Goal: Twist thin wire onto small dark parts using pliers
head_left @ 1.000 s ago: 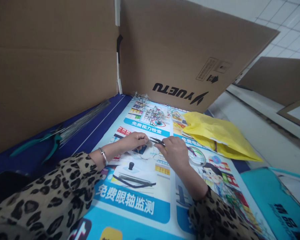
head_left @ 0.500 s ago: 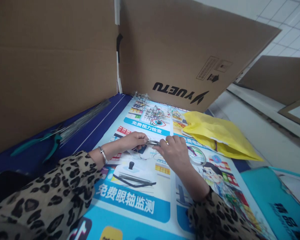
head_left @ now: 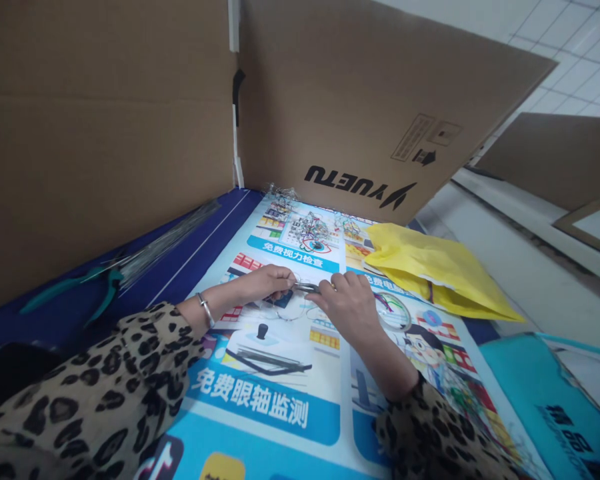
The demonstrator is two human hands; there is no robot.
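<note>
My right hand (head_left: 344,300) is closed around small metal pliers (head_left: 307,288), whose narrow jaws point left. Their handles are mostly hidden in the palm. At the jaw tips, my left hand (head_left: 270,281) has thumb and fingers pinched together on a thin wire (head_left: 283,315). Part of that wire curves below the left fingers in loose loops. Fingers cover the spot where wire and jaws meet. Just right of my right hand lies a round coil with coloured strands (head_left: 394,311).
Tangled wire pieces (head_left: 313,230) lie toward the back. At left are teal-handled pliers (head_left: 107,293) and a bundle of straight wires (head_left: 173,237). A yellow bag (head_left: 435,270) and a teal packet (head_left: 535,393) lie right. Cardboard panels (head_left: 380,93) wall the back and left.
Both hands and the pliers stay almost in place. The thin wire loops under my left fingers have shifted slightly.
</note>
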